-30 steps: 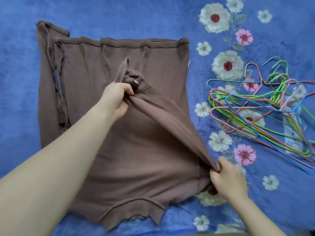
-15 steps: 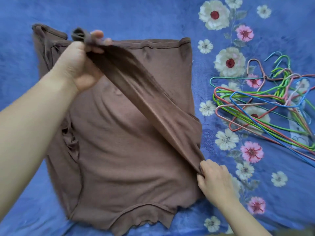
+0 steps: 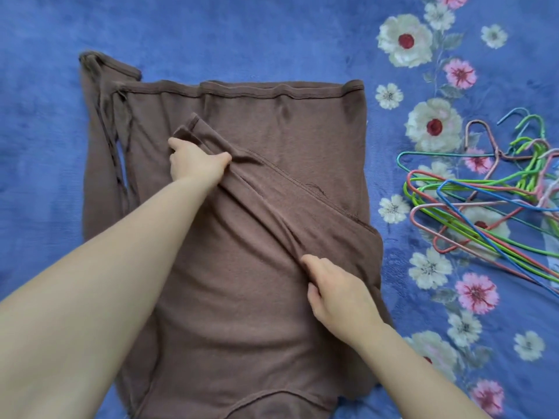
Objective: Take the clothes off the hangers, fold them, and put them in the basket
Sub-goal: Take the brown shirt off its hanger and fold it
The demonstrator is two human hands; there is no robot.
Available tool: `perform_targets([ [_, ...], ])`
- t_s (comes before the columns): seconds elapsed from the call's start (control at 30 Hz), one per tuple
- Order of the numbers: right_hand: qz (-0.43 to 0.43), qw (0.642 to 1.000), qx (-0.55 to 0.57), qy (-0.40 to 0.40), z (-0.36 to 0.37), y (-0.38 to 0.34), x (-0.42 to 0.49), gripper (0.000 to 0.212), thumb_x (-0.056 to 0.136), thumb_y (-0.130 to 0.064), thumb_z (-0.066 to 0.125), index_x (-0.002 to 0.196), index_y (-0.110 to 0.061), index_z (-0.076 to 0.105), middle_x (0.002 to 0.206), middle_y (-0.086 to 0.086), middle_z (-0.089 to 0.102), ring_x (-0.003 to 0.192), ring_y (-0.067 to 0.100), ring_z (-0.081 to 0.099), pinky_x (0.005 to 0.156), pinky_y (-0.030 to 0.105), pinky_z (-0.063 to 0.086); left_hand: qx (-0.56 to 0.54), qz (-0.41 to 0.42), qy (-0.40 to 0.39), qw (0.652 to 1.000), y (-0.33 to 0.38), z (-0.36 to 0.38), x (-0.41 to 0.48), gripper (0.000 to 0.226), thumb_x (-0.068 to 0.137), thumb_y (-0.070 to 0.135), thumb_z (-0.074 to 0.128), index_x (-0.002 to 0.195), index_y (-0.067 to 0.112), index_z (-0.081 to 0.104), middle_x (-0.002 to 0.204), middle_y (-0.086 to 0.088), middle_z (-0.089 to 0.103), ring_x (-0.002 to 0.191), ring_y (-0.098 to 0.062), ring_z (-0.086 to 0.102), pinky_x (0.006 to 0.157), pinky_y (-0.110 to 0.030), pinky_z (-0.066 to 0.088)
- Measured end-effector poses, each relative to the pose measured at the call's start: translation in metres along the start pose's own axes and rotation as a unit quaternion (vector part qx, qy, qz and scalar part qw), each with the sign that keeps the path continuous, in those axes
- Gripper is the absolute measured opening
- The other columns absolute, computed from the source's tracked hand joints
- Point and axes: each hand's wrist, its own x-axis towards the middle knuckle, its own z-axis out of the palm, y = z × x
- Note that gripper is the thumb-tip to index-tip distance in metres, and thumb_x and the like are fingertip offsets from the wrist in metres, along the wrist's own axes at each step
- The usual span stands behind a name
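Midway through folding 1 brown top [image 3: 257,313], judging by the lie of the cloth. Already off its hanger and spread flat in the middle of the frame on a blue flowered blanket [image 3: 211,31]. Looks soft, thin and stretchy, with stitched hems along the upper edge and a few shallow creases.

1 sleeve [image 3: 281,192] drawn slantwise across the body, from the right edge up toward centre-left. The other laid long down the left edge.

Left hand [image 3: 196,164] grasping the slanted sleeve near the cuff, thumb clamped over the cloth. Right hand [image 3: 335,294] pinching it lower down with curled fingers, near the shoulder.

Coloured wire hangers [image 3: 484,204] piled bare at the right edge (other garments probably done, though none visible). Still to do: fold the body, then into the basket, nowhere in view.
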Motion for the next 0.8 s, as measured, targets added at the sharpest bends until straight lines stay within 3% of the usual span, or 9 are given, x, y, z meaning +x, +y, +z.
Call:
perform_targets([
  [0.1, -0.117, 0.989, -0.078, -0.036, 0.007, -0.002, 0.003, 0.072, 0.058, -0.011, 0.072, 0.126, -0.021, 0.052, 0.081, -0.001, 0.053, 0.061, 0.02, 0.056, 0.046, 0.028, 0.046, 0.004, 0.02, 0.058, 0.998, -0.003, 0.003, -0.001, 0.055, 0.084, 0.014, 0.064, 0.132, -0.001, 0.041, 0.135, -0.02, 0.053, 0.126, -0.033, 0.05, 0.103, -0.033, 0.039],
  [0.17, -0.118, 0.989, -0.09, -0.026, 0.009, -0.001, 0.002, 0.08, 0.056, -0.011, 0.074, 0.13, -0.021, 0.049, 0.08, -0.003, 0.053, 0.059, 0.018, 0.054, 0.045, 0.026, 0.043, -0.131, 0.003, 0.077, 0.988, -0.008, -0.005, 0.002, 0.036, 0.081, 0.004, 0.057, 0.117, 0.002, 0.054, 0.112, -0.011, 0.062, 0.105, -0.024, 0.06, 0.084, -0.026, 0.05],
  [0.23, -0.108, 0.991, -0.08, -0.005, 0.006, -0.002, 0.004, 0.068, 0.07, -0.016, 0.054, 0.137, -0.019, 0.042, 0.081, -0.004, 0.054, 0.061, 0.017, 0.056, 0.048, 0.026, 0.046, -0.321, -0.057, 0.024, 0.945, -0.005, -0.02, 0.012, 0.029, 0.07, -0.008, 0.053, 0.095, 0.006, 0.057, 0.083, -0.002, 0.054, 0.078, -0.016, 0.055, 0.059, -0.017, 0.048],
  [0.33, -0.096, 0.994, -0.053, -0.015, 0.0, -0.007, 0.01, 0.066, 0.076, -0.019, 0.038, 0.142, -0.015, 0.038, 0.081, -0.003, 0.056, 0.062, 0.018, 0.057, 0.051, 0.028, 0.049, -0.5, -0.098, -0.058, 0.859, -0.002, -0.043, 0.034, 0.039, 0.048, -0.011, 0.048, 0.079, 0.011, 0.053, 0.079, -0.006, 0.051, 0.082, -0.023, 0.055, 0.083, -0.031, 0.056],
  [0.43, -0.089, 0.994, -0.04, -0.039, 0.003, -0.016, 0.013, 0.061, 0.082, -0.028, 0.042, 0.142, -0.016, 0.039, 0.083, -0.004, 0.057, 0.066, 0.017, 0.059, 0.054, 0.029, 0.051, -0.424, -0.135, -0.096, 0.891, -0.011, -0.055, 0.04, 0.033, 0.076, -0.009, 0.043, 0.09, 0.018, 0.056, 0.086, -0.003, 0.055, 0.088, -0.019, 0.056, 0.074, -0.031, 0.058],
  [0.53, -0.083, 0.996, -0.029, 0.004, 0.003, -0.028, 0.029, 0.051, 0.086, -0.029, 0.046, 0.134, -0.013, 0.049, 0.091, 0.0, 0.058, 0.077, 0.021, 0.06, 0.061, 0.034, 0.053, -0.367, -0.097, -0.095, 0.92, -0.033, -0.054, 0.044, 0.032, 0.087, 0.001, 0.048, 0.111, 0.018, 0.062, 0.093, 0.0, 0.062, 0.088, -0.014, 0.062, 0.069, -0.026, 0.055],
  [0.63, -0.089, 0.994, -0.05, 0.048, 0.003, -0.039, 0.049, 0.053, 0.087, -0.029, 0.047, 0.138, -0.014, 0.052, 0.121, 0.006, 0.061, 0.109, 0.025, 0.059, 0.082, 0.037, 0.051, -0.227, 0.08, 0.073, 0.968, -0.049, -0.066, 0.038, 0.028, 0.085, 0.011, 0.055, 0.111, 0.015, 0.063, 0.093, 0.002, 0.06, 0.085, -0.011, 0.059, 0.082, -0.027, 0.054],
  [0.7, -0.099, 0.992, -0.067, 0.033, 0.004, -0.047, 0.065, 0.059, 0.09, -0.035, 0.044, 0.147, -0.017, 0.043, 0.146, 0.007, 0.048, 0.137, 0.025, 0.043, 0.105, 0.039, 0.037, -0.098, 0.169, 0.171, 0.966, -0.065, -0.081, 0.033, 0.033, 0.083, 0.012, 0.056, 0.116, 0.014, 0.061, 0.11, -0.004, 0.056, 0.103, -0.016, 0.054, 0.093, -0.022, 0.04],
  [0.8, -0.117, 0.988, -0.103, -0.013, 0.01, -0.064, 0.097, 0.063, 0.095, -0.043, 0.035, 0.153, -0.021, 0.029, 0.159, 0.004, 0.028, 0.148, 0.026, 0.022, 0.116, 0.042, 0.016, -0.034, 0.061, 0.162, 0.984, -0.099, -0.098, 0.034, 0.05, 0.088, 0.026, 0.063, 0.134, 0.013, 0.047, 0.136, -0.013, 0.041, 0.129, -0.028, 0.036, 0.105, -0.027, 0.027],
])
